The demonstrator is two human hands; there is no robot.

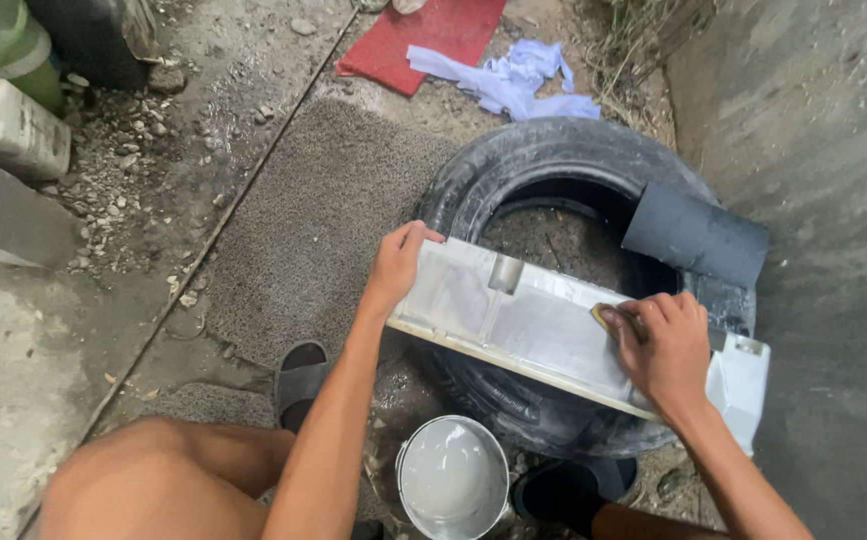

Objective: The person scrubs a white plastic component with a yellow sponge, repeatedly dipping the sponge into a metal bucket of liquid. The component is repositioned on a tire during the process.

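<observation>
A long white panel [513, 320] with a wet grey surface lies across a black tyre [543, 160]. My left hand [398, 265] grips the panel's left end. At the panel's right part, my right hand [665, 345] presses a small yellowish pad [605, 318] onto the surface; most of the pad is hidden under my fingers. The panel's far right end [743, 385] sticks out past the tyre.
A metal bucket [451, 478] of cloudy water stands by my feet. A dark grey pipe piece [695, 236] rests on the tyre's right rim. A grey mat [323, 220], a red mat [423, 35] and a pale cloth [513, 80] lie beyond. A concrete wall [833, 200] rises at right.
</observation>
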